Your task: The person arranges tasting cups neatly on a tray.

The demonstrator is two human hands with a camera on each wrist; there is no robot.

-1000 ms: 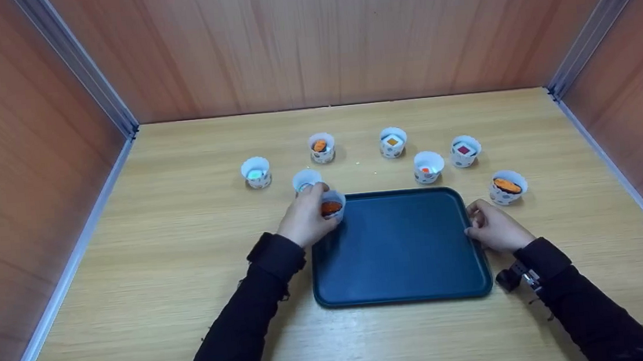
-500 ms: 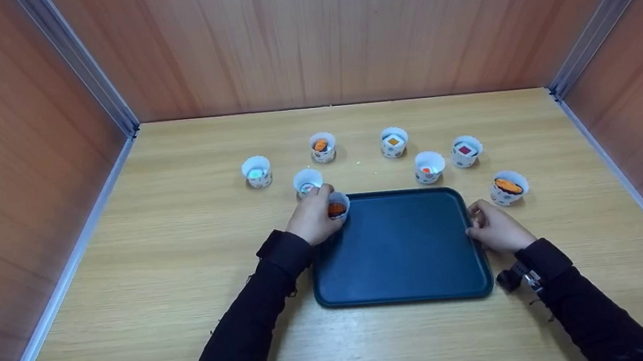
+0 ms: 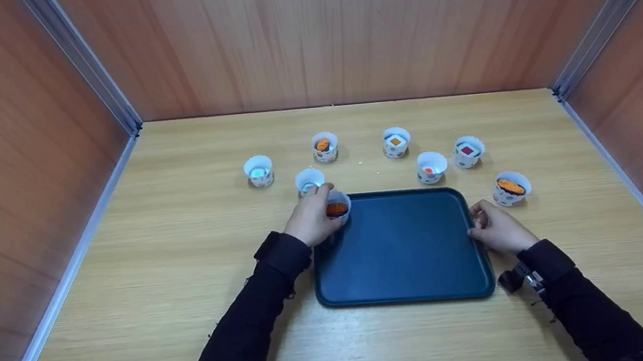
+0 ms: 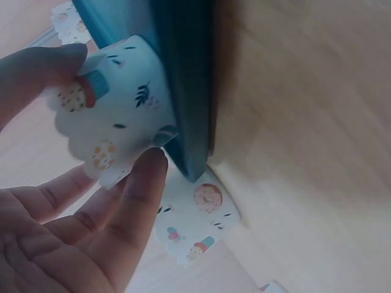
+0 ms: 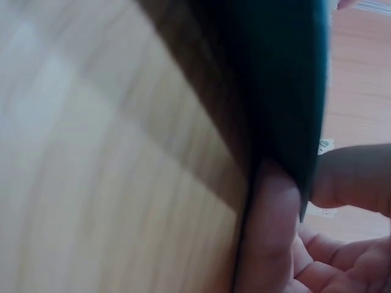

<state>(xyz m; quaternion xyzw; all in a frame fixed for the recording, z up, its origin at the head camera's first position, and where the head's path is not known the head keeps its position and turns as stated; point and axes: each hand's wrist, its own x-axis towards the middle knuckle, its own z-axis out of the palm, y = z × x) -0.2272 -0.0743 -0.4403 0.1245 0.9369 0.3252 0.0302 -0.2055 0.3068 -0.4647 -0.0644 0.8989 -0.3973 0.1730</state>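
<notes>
My left hand (image 3: 312,217) holds a small patterned paper cup (image 3: 342,202) at the tray's far left corner. Something reddish-brown lies inside this cup. In the left wrist view the thumb and fingertips pinch the cup (image 4: 131,91) by its sides, right at the tray's raised edge; whether its base rests on the tray is unclear. The dark blue-green tray (image 3: 403,249) lies on the table. On its right side, my right hand (image 3: 500,227) grips the rim. The right wrist view shows a finger (image 5: 272,226) under the tray edge (image 5: 287,91) and the thumb above.
Just behind the left hand stands another paper cup (image 3: 310,178). Several similar cups with coloured contents form an arc beyond the tray, from a far-left cup (image 3: 259,171) to one with an orange piece (image 3: 511,188) near the right hand. Wooden panels (image 3: 309,42) enclose the table.
My left hand and its cup have shifted slightly to the right over the tray corner, then nearly stopped. The right hand stays on the tray's edge, and the tray has not visibly moved.
</notes>
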